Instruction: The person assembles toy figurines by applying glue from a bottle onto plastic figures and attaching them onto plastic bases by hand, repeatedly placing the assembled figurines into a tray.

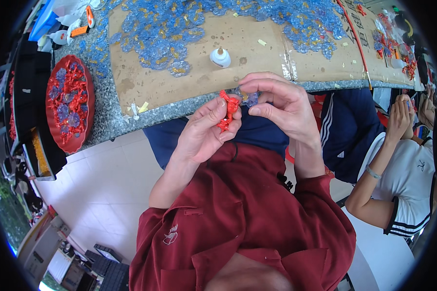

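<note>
Tray [69, 144] holds red and purple pieces [74, 120]; left fingers [213, 115] grip a red figure [232, 104].

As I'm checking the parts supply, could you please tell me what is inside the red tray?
The red tray holds small red pieces with several translucent purple pieces among them. Whatever lies beneath the pile is covered and cannot be seen.

Big dark printed characters [365, 40] sit on the cardboard [257, 56]; a pale embroidered emblem [170, 237] marks the maroon shirt [213, 194], a dark one [421, 165] the neighbour's white shirt [408, 182].
</note>
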`<state>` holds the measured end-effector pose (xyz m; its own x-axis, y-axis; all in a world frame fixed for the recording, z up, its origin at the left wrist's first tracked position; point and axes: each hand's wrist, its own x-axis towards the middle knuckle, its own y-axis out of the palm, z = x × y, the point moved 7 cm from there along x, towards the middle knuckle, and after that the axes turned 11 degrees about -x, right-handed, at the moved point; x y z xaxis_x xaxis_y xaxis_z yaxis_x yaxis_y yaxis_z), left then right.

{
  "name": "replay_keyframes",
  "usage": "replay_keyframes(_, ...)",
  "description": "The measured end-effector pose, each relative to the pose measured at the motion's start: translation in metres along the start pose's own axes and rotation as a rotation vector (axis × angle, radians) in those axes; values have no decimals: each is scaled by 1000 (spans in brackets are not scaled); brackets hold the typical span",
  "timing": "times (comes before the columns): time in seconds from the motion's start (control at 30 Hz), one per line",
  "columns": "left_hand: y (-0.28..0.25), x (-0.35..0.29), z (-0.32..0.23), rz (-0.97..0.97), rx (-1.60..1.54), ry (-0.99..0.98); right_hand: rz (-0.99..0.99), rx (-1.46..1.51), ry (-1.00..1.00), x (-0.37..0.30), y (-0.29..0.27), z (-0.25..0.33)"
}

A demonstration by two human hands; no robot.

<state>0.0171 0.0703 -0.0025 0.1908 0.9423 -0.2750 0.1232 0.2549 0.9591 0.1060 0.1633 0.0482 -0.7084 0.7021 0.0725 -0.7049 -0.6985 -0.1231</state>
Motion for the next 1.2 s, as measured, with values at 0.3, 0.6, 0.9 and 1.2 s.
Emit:
replay_keyframes(0.3, 0, -3, -21, 37, 320, 325, -62, 54, -40, -10, 6, 2)
replay_keyframes(0.6, 7, -9, -27, -37, 510, 464, -43, 144, 91, -17, 12, -10)
replay_keyframes(0.9, 17, -15, -38, 48, 945, 718, -36, 176, 135, -23, 18, -14)
replay_keyframes(1.2, 13, -9, -33, 204, 707, 630, -165, 24, -21, -30, 20, 2)
